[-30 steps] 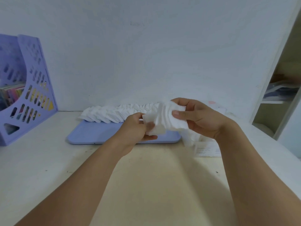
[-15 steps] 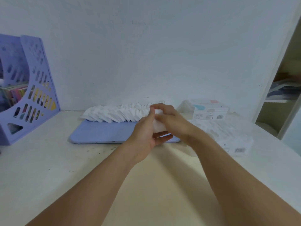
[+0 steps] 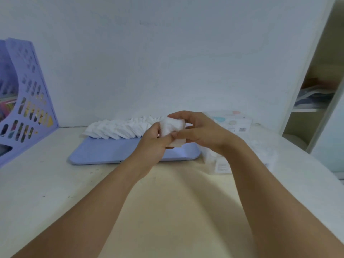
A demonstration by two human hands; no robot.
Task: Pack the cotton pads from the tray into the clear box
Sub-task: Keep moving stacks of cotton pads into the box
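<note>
- The small white bundle of square cotton pads [image 3: 172, 130] is held up between both hands, above the near right part of the flat pale-blue plastic tray [image 3: 104, 155].
- The left hand [image 3: 152, 144] pinches the bundle's left edge with curled fingers; the right hand [image 3: 201, 133] wraps its fingers over the top and right side, thumb underneath.
- The clear plastic box [image 3: 214, 161] stands on the pale surface [image 3: 46, 183] just right of the tray, mostly hidden behind the right wrist, so its opening cannot be made out.
- From the bundle, the box lies to the right and lower down; the right hand is plainly the nearer one, so the carry likely falls to it.
- A long fanned row of white pads [image 3: 119, 128] lies along the tray's far edge, left of the hands: much appears left to pack.
</note>
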